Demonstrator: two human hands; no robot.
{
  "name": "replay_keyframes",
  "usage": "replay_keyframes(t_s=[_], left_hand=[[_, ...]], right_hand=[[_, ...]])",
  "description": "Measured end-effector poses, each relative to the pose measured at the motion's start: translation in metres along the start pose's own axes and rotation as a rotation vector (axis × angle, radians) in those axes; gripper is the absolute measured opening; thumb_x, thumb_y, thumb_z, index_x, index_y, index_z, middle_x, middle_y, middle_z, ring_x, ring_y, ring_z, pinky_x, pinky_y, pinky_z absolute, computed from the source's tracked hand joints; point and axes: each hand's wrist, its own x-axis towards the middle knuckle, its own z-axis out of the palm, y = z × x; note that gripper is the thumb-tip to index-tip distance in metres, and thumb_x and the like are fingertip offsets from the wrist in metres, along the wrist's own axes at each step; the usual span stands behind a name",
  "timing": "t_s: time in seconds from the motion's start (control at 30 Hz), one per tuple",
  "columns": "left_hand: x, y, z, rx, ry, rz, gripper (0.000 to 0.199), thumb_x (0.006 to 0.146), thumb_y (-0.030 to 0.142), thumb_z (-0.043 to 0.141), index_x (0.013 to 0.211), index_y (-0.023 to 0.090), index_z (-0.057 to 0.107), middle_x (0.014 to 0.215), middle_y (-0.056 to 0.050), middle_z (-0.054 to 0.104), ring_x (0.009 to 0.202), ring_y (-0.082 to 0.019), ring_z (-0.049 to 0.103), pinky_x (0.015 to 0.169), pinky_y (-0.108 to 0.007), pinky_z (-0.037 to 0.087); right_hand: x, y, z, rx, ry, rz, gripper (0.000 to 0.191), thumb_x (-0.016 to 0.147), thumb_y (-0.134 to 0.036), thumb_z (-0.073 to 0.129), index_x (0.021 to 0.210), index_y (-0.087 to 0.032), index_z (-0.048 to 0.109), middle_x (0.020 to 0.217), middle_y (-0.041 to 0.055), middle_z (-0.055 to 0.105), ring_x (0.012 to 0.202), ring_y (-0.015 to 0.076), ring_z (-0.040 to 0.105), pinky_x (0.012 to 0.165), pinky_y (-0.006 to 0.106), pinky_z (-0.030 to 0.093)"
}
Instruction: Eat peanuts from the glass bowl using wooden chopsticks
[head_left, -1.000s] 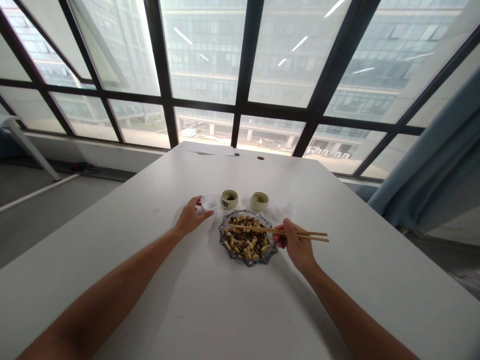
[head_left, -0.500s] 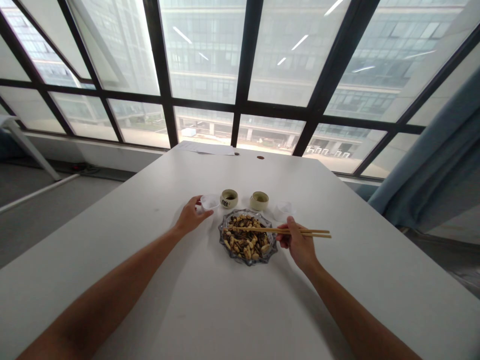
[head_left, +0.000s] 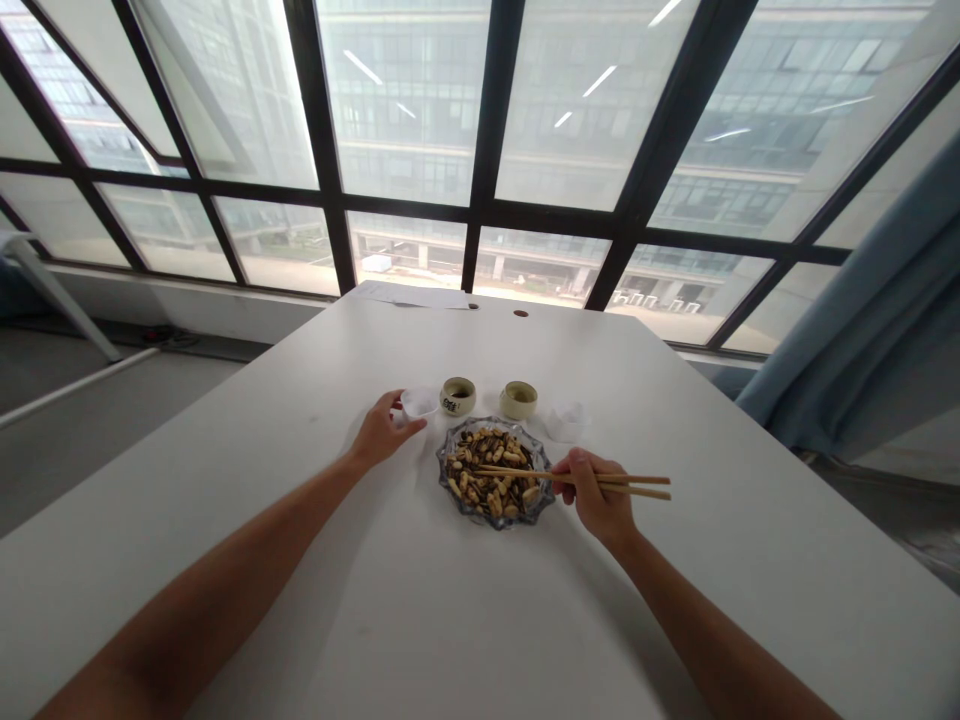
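Observation:
My left hand [head_left: 384, 430] is closed around the side of a small white plastic cup [head_left: 420, 404], left of the other dishes. In my right hand [head_left: 596, 492] is a pair of wooden chopsticks [head_left: 634, 484]; their tips rest over the peanuts and dark sunflower seeds [head_left: 491, 490]. These fill a scalloped glass bowl [head_left: 541, 512] between my hands. Behind the bowl stand a pale green teacup with dark lettering [head_left: 458, 398] and a plainer green teacup [head_left: 518, 400]. A second clear white cup [head_left: 568, 424] stands just beyond my right hand.
Everything stands on a large white table [head_left: 420, 620]. Papers [head_left: 412, 296] lie at its far edge near two round holes. Beyond are black-framed windows [head_left: 480, 215]. A blue curtain [head_left: 862, 320] hangs at the right.
My right hand has moved slightly toward me, and the chopsticks' tips have shifted right and down over the peanuts and seeds. My left hand stays on the white cup.

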Motion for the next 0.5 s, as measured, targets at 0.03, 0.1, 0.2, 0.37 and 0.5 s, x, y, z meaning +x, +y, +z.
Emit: replay_keyframes(t_s=[0.03, 0.1, 0.2, 0.37, 0.5], left_hand=[[0.0001, -0.0004, 0.0001, -0.002, -0.002, -0.001, 0.062, 0.069, 0.048, 0.073, 0.120, 0.018, 0.055, 0.111, -0.010, 0.066, 0.099, -0.023, 0.064, 0.079, -0.035, 0.053], [0.0003, -0.0012, 0.0005, -0.005, -0.003, 0.000, 0.062, 0.069, 0.048, 0.073, 0.120, 0.018, 0.054, 0.112, -0.010, 0.066, 0.099, -0.023, 0.064, 0.079, -0.035, 0.053], [0.0004, -0.0019, 0.0010, -0.002, 0.000, 0.007, 0.061, 0.069, 0.048, 0.073, 0.120, 0.019, 0.054, 0.112, -0.010, 0.067, 0.098, -0.023, 0.064, 0.078, -0.035, 0.053], [0.0000, -0.0007, 0.0008, -0.004, -0.003, 0.007, 0.062, 0.069, 0.048, 0.073, 0.120, 0.018, 0.054, 0.111, -0.010, 0.067, 0.098, -0.023, 0.064, 0.077, -0.034, 0.053], [-0.0001, -0.0006, 0.0011, -0.005, -0.001, 0.009, 0.062, 0.069, 0.048, 0.073, 0.119, 0.018, 0.055, 0.110, -0.010, 0.067, 0.097, -0.023, 0.064, 0.078, -0.035, 0.053]], right_hand=[[0.0000, -0.0004, 0.0008, -0.005, -0.015, -0.004, 0.059, 0.085, -0.069, 0.052, 0.059, -0.018, 0.065, 0.043, 0.0034, 0.059, 0.034, 0.0114, 0.048, 0.033, 0.023, 0.038], [-0.0001, -0.0005, 0.0025, -0.009, -0.036, -0.005, 0.058, 0.085, -0.069, 0.052, 0.060, -0.018, 0.066, 0.044, 0.0035, 0.060, 0.035, 0.0119, 0.049, 0.034, 0.023, 0.039], [-0.0002, 0.0009, 0.0039, -0.005, -0.054, -0.003, 0.057, 0.085, -0.069, 0.053, 0.062, -0.018, 0.066, 0.045, 0.0036, 0.060, 0.036, 0.0120, 0.050, 0.035, 0.023, 0.041], [0.0002, 0.0052, 0.0035, 0.004, -0.060, 0.016, 0.056, 0.086, -0.067, 0.053, 0.064, -0.018, 0.066, 0.046, 0.0030, 0.060, 0.036, 0.0115, 0.050, 0.035, 0.022, 0.040], [0.0005, 0.0051, 0.0032, 0.007, -0.039, 0.037, 0.057, 0.086, -0.068, 0.052, 0.063, -0.018, 0.065, 0.046, 0.0029, 0.060, 0.034, 0.0112, 0.049, 0.033, 0.022, 0.039]])
